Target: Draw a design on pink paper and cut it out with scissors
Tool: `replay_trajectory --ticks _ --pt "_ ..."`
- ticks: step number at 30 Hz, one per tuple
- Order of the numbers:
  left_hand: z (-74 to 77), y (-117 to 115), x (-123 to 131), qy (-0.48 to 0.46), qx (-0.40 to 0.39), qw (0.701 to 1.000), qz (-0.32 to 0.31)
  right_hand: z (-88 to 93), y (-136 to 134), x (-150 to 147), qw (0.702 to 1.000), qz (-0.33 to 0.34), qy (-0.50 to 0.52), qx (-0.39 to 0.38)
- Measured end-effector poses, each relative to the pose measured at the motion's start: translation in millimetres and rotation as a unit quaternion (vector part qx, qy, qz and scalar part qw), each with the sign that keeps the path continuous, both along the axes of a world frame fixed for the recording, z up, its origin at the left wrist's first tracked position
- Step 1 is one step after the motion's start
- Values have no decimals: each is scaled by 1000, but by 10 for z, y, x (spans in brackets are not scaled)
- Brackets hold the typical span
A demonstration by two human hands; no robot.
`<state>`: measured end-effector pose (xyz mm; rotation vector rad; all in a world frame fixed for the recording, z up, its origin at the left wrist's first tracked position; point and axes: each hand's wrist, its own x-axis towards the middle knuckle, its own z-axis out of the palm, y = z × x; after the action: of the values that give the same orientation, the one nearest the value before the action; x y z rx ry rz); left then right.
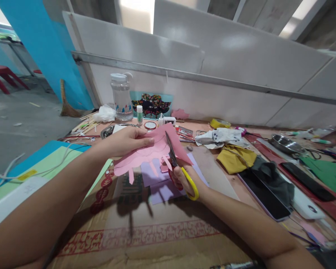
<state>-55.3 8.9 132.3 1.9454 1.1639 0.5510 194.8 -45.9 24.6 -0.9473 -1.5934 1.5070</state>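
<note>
Pink paper (156,144) is pinched between the thumb and fingers of my left hand (130,142), raised above the table. Its lower edge is cut wavy, with narrow strips hanging down, and drawn lines show on its face. My right hand (186,177) grips scissors (192,183) with yellow and red handles. Their dark blades point up and away, lying against the paper at its right part. Whether the blades are parted is hard to make out. Below the paper lie sheets of purple paper (164,192) on a printed cardboard sheet (145,233).
A water bottle (121,97), a glue stick (139,114) and a floral picture (151,104) stand by the wall. To the right lie yellow cloth (236,158), a phone (264,194), a white power bank (305,201) and a metal dish (287,144). Green paper (44,164) and a cable are left.
</note>
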Motion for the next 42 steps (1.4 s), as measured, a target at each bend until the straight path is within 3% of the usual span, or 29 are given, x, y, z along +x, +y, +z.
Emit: replay_trajectory --ticks 28,42 --pt "-98 56 -42 -11 4 1000 -13 43 -17 -41 999 -36 5 -30" --pt "-15 25 -62 2 -27 1000 -15 101 -30 -56 999 -39 1 -23"
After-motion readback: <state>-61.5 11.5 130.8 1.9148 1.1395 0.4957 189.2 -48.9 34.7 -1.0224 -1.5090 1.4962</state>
